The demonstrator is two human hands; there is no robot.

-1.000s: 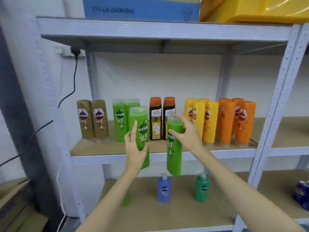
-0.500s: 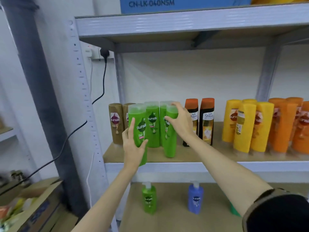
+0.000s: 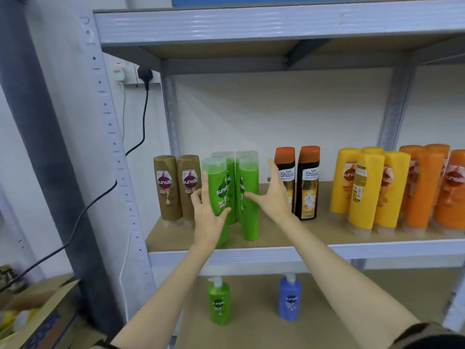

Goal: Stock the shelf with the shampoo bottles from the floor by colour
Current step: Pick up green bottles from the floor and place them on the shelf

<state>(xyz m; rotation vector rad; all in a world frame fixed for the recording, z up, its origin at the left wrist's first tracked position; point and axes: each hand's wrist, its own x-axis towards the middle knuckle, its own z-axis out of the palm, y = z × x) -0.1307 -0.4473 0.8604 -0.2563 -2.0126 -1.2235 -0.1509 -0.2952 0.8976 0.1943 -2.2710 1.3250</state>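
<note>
Both hands at the green shampoo bottles on the middle shelf.

Left hand (image 3: 210, 217), fingers straight and spread, rests against the front-left green bottle (image 3: 220, 187); whether the thumb curls round it cannot be told. Right hand (image 3: 273, 195) is spread wide, thumb tip just at the front-right green bottle (image 3: 249, 197), holding nothing. Four green bottles stand cap-down in a tight block on the shelf (image 3: 314, 234), label reading "sunsilk". Brown bottles (image 3: 176, 187) to the left read "sunsilk"; black-and-orange bottles (image 3: 298, 182) to the right read "Shayla".
</note>
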